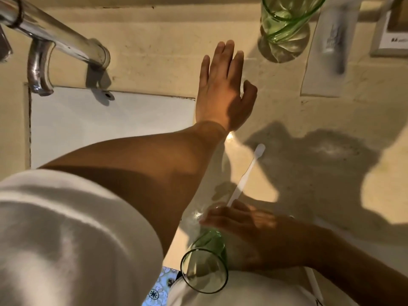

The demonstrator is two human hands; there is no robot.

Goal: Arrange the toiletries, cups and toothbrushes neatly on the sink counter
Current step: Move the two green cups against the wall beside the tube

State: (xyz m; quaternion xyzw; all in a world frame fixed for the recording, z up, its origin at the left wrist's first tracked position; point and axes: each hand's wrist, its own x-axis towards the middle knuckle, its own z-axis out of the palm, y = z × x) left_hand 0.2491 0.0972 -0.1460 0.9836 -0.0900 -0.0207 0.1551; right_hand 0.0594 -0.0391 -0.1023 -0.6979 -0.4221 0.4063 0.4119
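Left arm extended forward and to the right, forearm bare, white sleeve (66,228) bunched at the upper arm. Left hand (223,89) open and flat, palm down, fingers straight and close together, thumb spread to the right — nothing in its grasp. Right arm entering from the lower right, forearm bare. Right hand (254,235) lying in shadow, knuckles up, fingers curled leftward — closed on a white toothbrush (245,175) and around a green glass cup (205,259).
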